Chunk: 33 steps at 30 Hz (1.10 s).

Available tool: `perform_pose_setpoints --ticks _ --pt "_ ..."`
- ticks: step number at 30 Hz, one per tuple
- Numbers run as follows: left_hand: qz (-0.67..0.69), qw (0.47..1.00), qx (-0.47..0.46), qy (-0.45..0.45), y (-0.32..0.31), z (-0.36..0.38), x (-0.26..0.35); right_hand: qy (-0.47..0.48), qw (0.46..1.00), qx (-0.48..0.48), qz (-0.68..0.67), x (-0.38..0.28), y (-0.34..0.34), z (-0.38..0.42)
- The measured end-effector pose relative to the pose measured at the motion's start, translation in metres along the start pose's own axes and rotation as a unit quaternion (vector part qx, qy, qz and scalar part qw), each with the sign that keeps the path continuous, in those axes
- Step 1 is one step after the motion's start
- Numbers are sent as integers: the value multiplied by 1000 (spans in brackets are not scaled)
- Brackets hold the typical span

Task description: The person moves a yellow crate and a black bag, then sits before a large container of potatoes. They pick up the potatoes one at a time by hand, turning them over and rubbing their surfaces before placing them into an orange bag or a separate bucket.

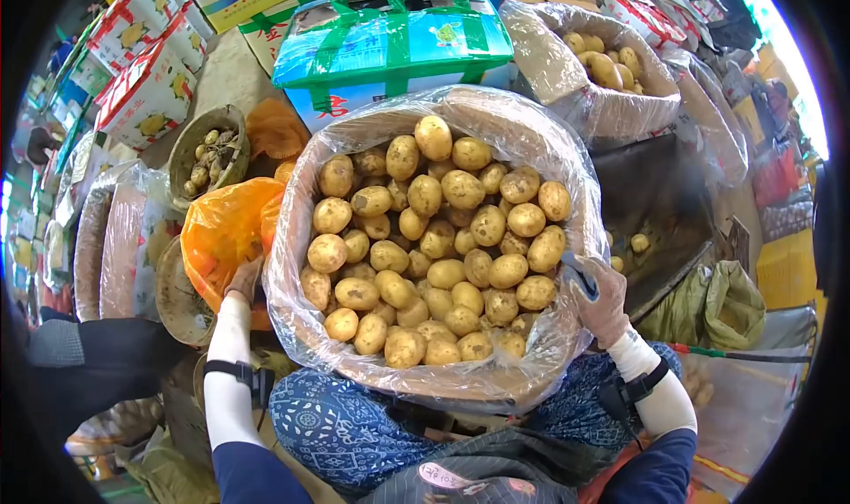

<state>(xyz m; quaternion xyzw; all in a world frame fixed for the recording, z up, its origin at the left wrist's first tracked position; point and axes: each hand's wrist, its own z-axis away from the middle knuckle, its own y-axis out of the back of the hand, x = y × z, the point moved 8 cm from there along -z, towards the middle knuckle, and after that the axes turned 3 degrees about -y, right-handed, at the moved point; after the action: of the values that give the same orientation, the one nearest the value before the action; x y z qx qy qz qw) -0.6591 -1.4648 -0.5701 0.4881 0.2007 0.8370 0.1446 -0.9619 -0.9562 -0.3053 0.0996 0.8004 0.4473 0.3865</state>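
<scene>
A cardboard box lined with clear plastic (pixel 297 314) stands in front of my knees, filled with yellow, soil-flecked potatoes (pixel 425 196). My right hand (pixel 600 299), in a glove with grey-blue fingertips, is closed over the box's right rim and the plastic there. At the box's left side is my left hand (pixel 244 279), between the outer wall and an orange plastic bag (pixel 226 230). Its fingers are partly hidden, so whether it grips the bag or the box does not show. No potato is visible in either hand.
Behind the box is a blue carton with green tape (pixel 390 48). Another lined box of potatoes (pixel 553 66) stands back right. A basket with small potatoes (pixel 237 163) sits left. On the right are a dark trough (pixel 664 207) and a green sack (pixel 730 305). A dark-clothed person's limb (pixel 115 353) is at left.
</scene>
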Motion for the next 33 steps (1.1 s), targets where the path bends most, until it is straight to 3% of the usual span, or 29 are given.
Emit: perform_pose_setpoints --ticks 1,3,4,6,8,10,12,14,17,19,22,24,26,27,29,30,33 --pt "103 988 96 58 21 8 -1 12 1000 -2 8 -1 1 1" --pt "297 896 284 167 52 41 32 -4 999 -16 -31 3 1 1" --pt "288 899 284 167 57 50 59 -14 997 -32 -66 4 0 0" --pt "62 912 405 37 92 74 150 -26 995 -35 -85 0 6 0" --pt "-100 878 446 -144 73 86 293 -10 996 -52 -69 -4 7 3" --pt "-112 894 366 -232 40 62 366 -19 995 -64 -77 -1 6 7" --pt "-210 923 219 -236 -8 19 419 0 995 -69 -77 -1 5 12" --pt "-349 848 183 -355 -57 -25 439 0 995 -69 -77 -4 10 13" --pt "-372 862 136 -316 -107 -94 441 27 994 -48 -96 -10 20 17" --pt "-549 793 95 -246 -133 -126 437 24 993 -52 -101 -10 24 18" --pt "-602 770 90 -190 -142 -148 429 24 992 -65 -101 -10 31 21" --pt "-577 787 98 -197 -137 -139 431 35 992 -67 -97 -10 34 22" --pt "-328 900 168 -234 -116 -124 429 37 992 -56 -103 -8 39 23" --pt "-94 973 89 -188 -114 -126 411 39 992 -49 -106 -8 41 24" --pt "152 982 -18 -108 -123 -94 411 42 992 -40 -111 -10 47 25" --pt "261 962 -67 -52 -132 -63 429 45 992 -36 -112 -12 49 26" --pt "337 934 -95 -65 -146 -7 452 26 987 -51 -153 -15 46 29"
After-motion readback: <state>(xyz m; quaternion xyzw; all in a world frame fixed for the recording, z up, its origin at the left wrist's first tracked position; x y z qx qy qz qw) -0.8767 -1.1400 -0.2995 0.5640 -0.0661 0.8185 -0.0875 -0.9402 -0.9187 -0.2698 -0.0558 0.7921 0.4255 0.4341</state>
